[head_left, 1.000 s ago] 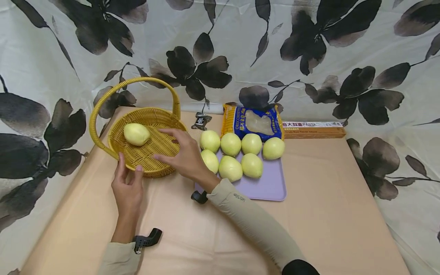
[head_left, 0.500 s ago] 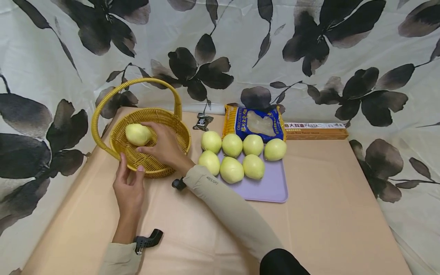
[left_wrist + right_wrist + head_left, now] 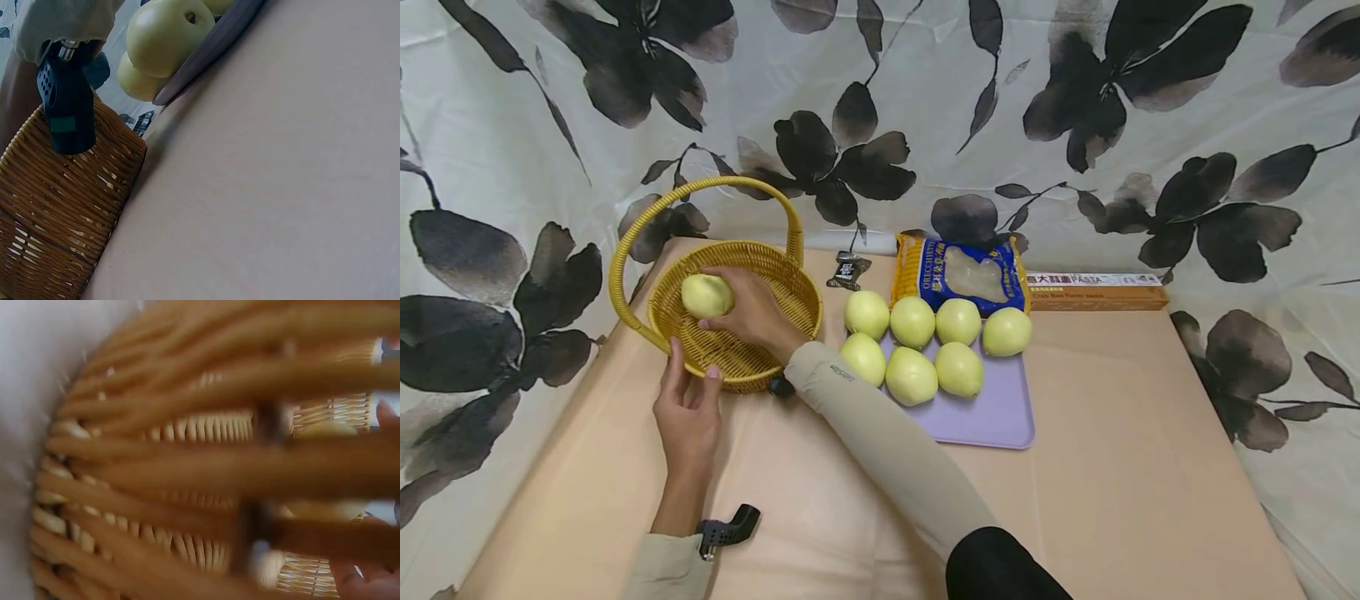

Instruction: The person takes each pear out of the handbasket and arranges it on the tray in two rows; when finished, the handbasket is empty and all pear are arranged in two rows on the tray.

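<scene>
A pale yellow-green pear (image 3: 707,295) lies in the left part of the yellow wicker basket (image 3: 775,383). My right hand (image 3: 748,308) reaches over the basket's near rim and grips this pear from its right side, thumb on the near side. The far fingertips are hidden behind the fruit. My left hand (image 3: 688,417) touches the basket's near left side with straight, spread fingers. In the right wrist view, blurred wicker of the basket (image 3: 187,462) fills the foreground, and the pear (image 3: 325,428) shows partly through the gaps. The left wrist view catches the basket's outer wall (image 3: 56,206).
Several more pears (image 3: 912,377) sit on a purple tray (image 3: 1000,417) right of the basket. Behind them lie a blue and yellow pasta bag (image 3: 961,271), a long flat pasta box (image 3: 1097,292) and a small black packet (image 3: 848,270). The basket's tall handle (image 3: 625,250) arches upward.
My right hand has moved left, deeper into the basket, and now grips the pear, which looks slightly turned. The left hand stays at the basket's side. The head view has shifted a little.
</scene>
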The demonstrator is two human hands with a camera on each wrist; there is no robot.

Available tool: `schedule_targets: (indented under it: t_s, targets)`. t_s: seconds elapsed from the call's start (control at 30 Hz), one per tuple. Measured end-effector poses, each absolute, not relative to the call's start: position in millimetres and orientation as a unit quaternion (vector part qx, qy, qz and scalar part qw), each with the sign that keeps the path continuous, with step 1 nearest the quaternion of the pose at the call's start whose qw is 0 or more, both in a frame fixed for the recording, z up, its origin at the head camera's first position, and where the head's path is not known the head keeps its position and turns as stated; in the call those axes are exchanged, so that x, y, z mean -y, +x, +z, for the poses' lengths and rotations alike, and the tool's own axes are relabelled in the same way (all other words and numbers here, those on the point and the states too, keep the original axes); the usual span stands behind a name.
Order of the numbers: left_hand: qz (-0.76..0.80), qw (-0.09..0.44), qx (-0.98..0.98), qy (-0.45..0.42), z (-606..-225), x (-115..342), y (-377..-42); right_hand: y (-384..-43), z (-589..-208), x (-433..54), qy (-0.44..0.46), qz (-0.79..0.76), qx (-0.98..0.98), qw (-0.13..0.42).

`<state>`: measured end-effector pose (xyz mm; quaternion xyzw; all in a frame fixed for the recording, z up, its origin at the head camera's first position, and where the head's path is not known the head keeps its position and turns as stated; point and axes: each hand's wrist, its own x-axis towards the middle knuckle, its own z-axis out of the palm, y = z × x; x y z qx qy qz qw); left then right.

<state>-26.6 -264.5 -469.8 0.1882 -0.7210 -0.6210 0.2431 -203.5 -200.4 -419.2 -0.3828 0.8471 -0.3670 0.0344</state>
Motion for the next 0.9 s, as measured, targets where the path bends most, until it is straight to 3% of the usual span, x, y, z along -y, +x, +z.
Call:
schedule_targets:
  t_s: [0.5, 0.9]
  targets:
    - [-0.624, 0.245, 0.719, 0.186, -473, 263, -29, -206, -430, 207, -0.395, -0.300, -0.864, 0.090]
    - [-0.621, 0.249, 0.718, 0.192, -473, 263, -30, -187, -410, 183, -0.417, -0.265, -0.857, 0.144]
